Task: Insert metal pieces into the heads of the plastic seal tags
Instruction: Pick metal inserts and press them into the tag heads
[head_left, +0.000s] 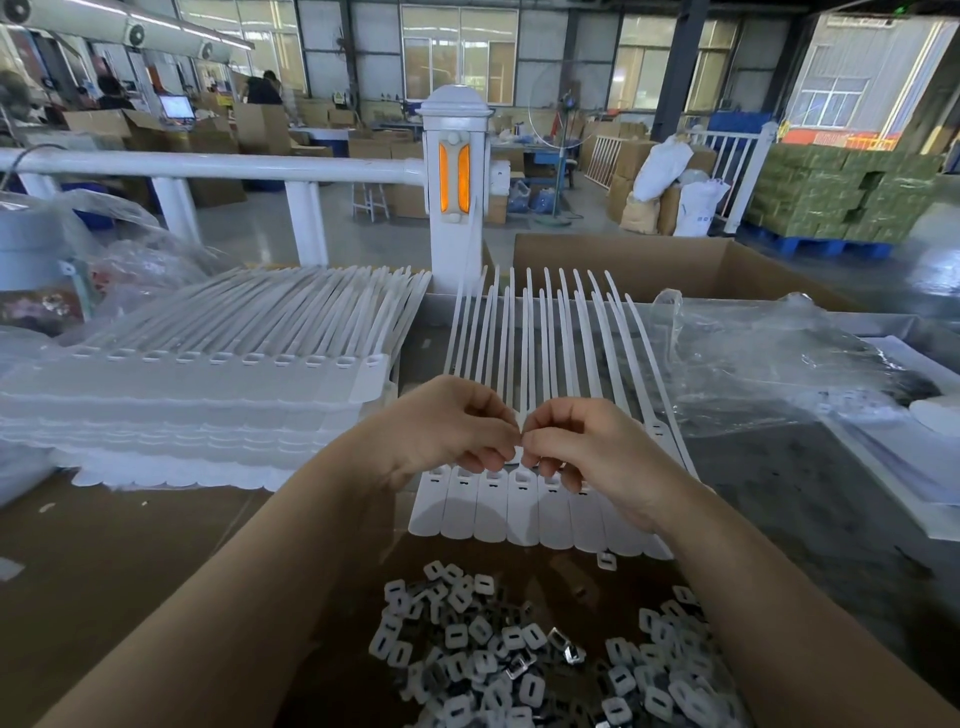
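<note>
A joined strip of white plastic seal tags (506, 506) lies in front of me, flat ends toward me and thin tails fanning away. My left hand (447, 426) and my right hand (587, 441) meet fingertip to fingertip just above the tag heads. Their fingers are curled and pinch something small between them, which is hidden by the fingers. A heap of small metal pieces (519, 660), white and silver with a slot in each, lies close to me between my forearms. One loose piece (606, 561) sits by the strip's near right corner.
A tall stack of tag strips (197, 395) fills the left. Clear plastic bags (769, 358) lie at the right. An open cardboard box (675, 260) and a white railing post (456, 171) stand behind the tags. Brown cardboard (104, 561) covers the work surface.
</note>
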